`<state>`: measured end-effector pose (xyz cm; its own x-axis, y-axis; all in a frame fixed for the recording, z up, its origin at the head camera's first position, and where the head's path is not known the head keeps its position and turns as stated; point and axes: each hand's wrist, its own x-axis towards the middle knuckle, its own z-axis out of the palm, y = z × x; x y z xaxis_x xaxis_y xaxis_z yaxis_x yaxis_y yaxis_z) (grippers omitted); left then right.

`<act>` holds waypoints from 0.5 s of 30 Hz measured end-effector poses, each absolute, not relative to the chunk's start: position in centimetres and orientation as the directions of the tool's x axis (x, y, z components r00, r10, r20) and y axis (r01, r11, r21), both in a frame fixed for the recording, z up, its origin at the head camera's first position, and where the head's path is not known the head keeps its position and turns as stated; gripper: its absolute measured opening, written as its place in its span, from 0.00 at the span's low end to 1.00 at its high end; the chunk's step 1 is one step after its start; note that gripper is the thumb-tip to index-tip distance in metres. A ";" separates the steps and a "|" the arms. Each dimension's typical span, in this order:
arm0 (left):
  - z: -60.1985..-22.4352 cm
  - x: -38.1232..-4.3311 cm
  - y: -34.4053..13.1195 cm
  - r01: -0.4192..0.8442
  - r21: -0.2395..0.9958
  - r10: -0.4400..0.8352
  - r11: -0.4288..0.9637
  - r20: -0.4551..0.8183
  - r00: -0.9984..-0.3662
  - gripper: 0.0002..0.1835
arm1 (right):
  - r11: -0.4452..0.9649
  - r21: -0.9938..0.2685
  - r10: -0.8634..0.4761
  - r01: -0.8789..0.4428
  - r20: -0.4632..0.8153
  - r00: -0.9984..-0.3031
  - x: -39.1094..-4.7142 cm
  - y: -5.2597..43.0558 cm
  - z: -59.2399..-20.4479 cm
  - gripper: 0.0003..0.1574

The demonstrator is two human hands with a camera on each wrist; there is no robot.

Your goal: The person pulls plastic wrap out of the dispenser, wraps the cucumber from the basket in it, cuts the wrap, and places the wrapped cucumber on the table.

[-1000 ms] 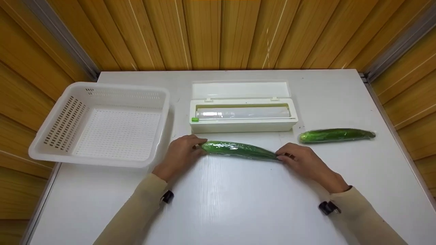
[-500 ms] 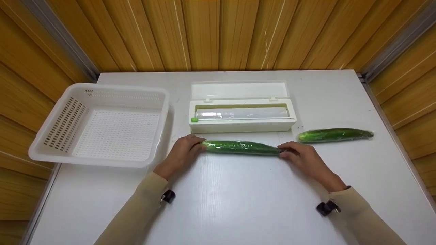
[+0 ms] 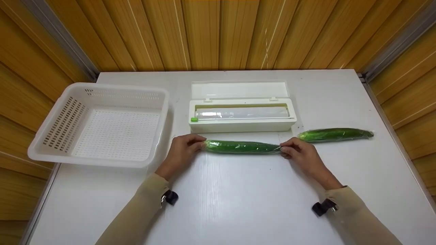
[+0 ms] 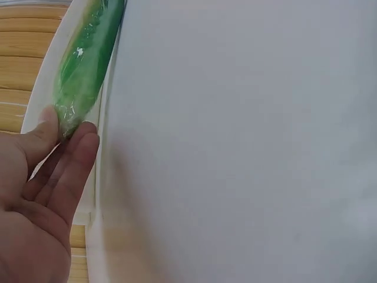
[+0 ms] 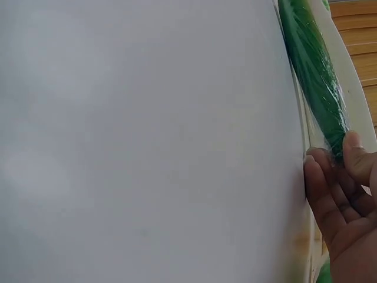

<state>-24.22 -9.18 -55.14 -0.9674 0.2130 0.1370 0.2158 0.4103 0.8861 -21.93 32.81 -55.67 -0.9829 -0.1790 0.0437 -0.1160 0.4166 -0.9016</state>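
A green cucumber (image 3: 242,147) wrapped in clear cling film stretches sideways between my two hands, in front of the film box. My left hand (image 3: 184,149) pinches its pale left end between thumb and fingers; the left wrist view shows the film gathered at that tip of the cucumber (image 4: 88,65). At the darker, narrow end, my right hand (image 3: 303,156) pinches the film-covered tip, and the right wrist view shows the thumb against the cucumber (image 5: 318,76). Off to the right lies a second wrapped cucumber (image 3: 335,134), just beyond my right hand.
Behind the held cucumber stands a white cling film box (image 3: 242,127), lid raised, with a film roll (image 3: 242,112) inside and a green slide cutter (image 3: 194,119) at its left. A white perforated basket (image 3: 158,136) sits on the left of the white table (image 3: 238,204).
The held cucumber has turned from slanting down at its right end to nearly level. My right hand has shifted slightly upward with that end, and its fingers have changed their grip.
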 end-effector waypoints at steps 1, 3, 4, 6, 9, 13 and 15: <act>-55.2 -24.2 -9.2 0.224 0.885 0.219 0.408 0.143 -0.965 0.09 | 0.413 -0.904 -0.175 -0.113 0.043 -0.984 -22.0 32.8 -55.7 0.08; -55.1 -24.0 -9.3 0.229 0.885 0.236 0.405 0.141 -0.961 0.12 | 0.406 -0.907 -0.172 -0.115 0.048 -0.984 -22.0 32.7 -55.7 0.08; -55.1 -23.9 -9.3 0.234 0.886 0.250 0.400 0.140 -0.958 0.13 | 0.404 -0.907 -0.173 -0.121 0.054 -0.983 -22.0 32.7 -55.8 0.08; -55.1 -23.8 -9.4 0.228 0.894 0.279 0.386 0.122 -0.952 0.16 | 0.393 -0.910 -0.174 -0.135 0.071 -0.982 -22.0 32.8 -55.8 0.09; -55.0 -23.7 -9.3 0.243 0.889 0.316 0.388 0.119 -0.941 0.20 | 0.358 -0.923 -0.179 -0.143 0.083 -0.980 -22.0 32.9 -55.9 0.10; -55.0 -23.6 -9.3 0.273 0.851 0.311 0.449 0.138 -0.940 0.18 | 0.373 -0.917 -0.195 -0.141 0.071 -0.978 -21.9 33.2 -56.0 0.15; -55.0 -23.6 -9.4 0.279 0.835 0.292 0.475 0.150 -0.945 0.15 | 0.434 -0.887 -0.211 -0.158 0.071 -0.975 -21.9 33.3 -56.1 0.19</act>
<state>-23.63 -9.37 -54.95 -0.9447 0.2918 0.1499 0.2791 0.4748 0.8347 -21.86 33.32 -56.07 -0.9750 -0.2107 0.0708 -0.1582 0.4341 -0.8869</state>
